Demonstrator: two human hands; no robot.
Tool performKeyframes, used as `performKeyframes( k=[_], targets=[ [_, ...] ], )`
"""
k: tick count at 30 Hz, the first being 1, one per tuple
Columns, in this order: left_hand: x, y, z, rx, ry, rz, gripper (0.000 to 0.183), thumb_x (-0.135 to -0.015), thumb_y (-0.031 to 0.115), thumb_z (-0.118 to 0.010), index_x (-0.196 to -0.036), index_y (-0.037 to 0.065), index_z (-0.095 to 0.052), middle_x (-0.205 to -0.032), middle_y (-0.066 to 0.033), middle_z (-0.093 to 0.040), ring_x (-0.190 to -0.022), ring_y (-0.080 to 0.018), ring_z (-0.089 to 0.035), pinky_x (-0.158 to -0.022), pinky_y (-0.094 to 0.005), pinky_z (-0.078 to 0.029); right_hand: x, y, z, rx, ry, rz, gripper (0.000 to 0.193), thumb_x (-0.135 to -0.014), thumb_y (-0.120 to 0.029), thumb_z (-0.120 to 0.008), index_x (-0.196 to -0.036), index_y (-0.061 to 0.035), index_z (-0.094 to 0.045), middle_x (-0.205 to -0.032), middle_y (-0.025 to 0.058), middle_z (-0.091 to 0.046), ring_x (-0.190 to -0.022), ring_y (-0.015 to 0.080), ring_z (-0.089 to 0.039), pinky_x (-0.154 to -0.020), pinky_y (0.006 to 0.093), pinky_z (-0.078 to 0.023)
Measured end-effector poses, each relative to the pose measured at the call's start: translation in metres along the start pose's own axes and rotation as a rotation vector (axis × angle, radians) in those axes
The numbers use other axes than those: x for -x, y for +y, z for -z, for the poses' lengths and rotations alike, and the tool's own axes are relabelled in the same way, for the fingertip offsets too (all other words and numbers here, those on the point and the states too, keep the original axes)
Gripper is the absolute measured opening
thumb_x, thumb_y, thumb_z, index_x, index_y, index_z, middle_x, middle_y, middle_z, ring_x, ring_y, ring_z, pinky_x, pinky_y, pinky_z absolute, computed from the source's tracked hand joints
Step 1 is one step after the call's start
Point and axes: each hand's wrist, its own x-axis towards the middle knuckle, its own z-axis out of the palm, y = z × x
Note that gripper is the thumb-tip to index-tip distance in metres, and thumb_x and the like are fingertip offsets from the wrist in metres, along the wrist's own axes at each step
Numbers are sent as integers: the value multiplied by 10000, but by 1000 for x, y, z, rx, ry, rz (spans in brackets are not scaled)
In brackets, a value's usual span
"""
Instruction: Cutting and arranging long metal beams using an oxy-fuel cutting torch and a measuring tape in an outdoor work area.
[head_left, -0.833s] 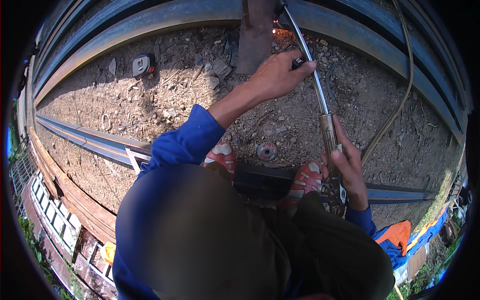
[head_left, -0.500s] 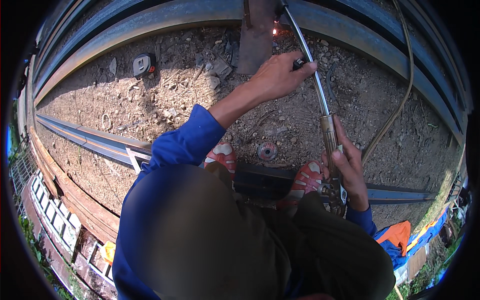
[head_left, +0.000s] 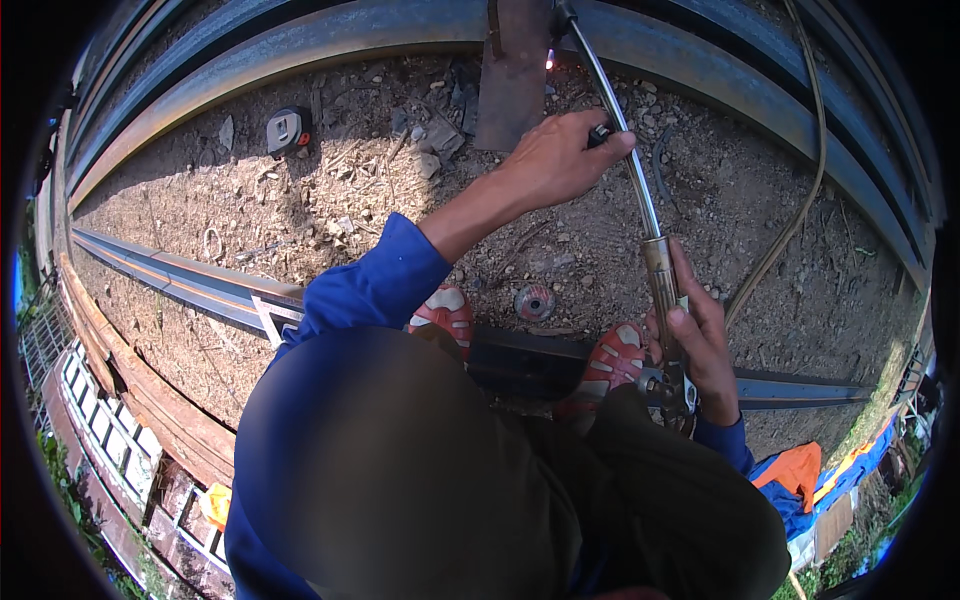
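A cutting torch (head_left: pixel 625 155) slants from my lap up to a rusty flat steel plate (head_left: pixel 508 100) at the top. Its dark head (head_left: pixel 564 14) is beside the plate, where a small bright glow (head_left: pixel 550 62) shows at the plate's right edge. My right hand (head_left: pixel 702 335) wraps round the brass-coloured handle, close above the valves (head_left: pixel 675 392). Partway up the shiny tubes, my left hand (head_left: pixel 565 155) is closed, its thumb against them. A small black piece (head_left: pixel 599 134) shows between its fingers; I cannot make out what it is.
Long steel beams (head_left: pixel 680 62) cross the far side. Another beam (head_left: pixel 180 272) runs under me, by my red shoes (head_left: pixel 615 358). On the gravel lie a tape measure (head_left: pixel 288 131) and a round disc (head_left: pixel 535 302). A hose (head_left: pixel 800 215) curves along the right.
Both hands and the torch have shifted very slightly toward me. The glow by the plate has shrunk from two bright spots to about one.
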Motion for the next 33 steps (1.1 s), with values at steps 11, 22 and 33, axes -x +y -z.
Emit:
performKeyframes(
  k=[11,22,33],
  targets=[
    [20,29,-4,85,-187,0,554,-957,524,-488,-1182,29,-599,-1038,-195,-665,-993,-320,-646,-834,-444,-497,12,-11,8,-42,168,158,986,-741,-399,-677,-1495,24,-203,-772,99,-580,-538,111,-550,-484,227,-460],
    [79,11,-66,37,-642,13,432,-963,435,-513,-1155,62,-617,-1077,-185,-654,-1038,-344,-621,-888,-444,-484,4,-11,0,-217,220,299,1131,-643,-286,-743,-1514,-7,-79,-752,104,-542,-538,133,-555,-483,244,-492],
    [101,14,-77,-6,-914,-13,383,-904,440,-589,-1101,116,-640,-991,-171,-670,-975,-353,-638,-843,-453,-493,1,15,0,-350,134,214,1095,-606,-212,-686,-1519,-28,-112,-777,114,-532,-563,168,-559,-515,277,-503]
  ],
)
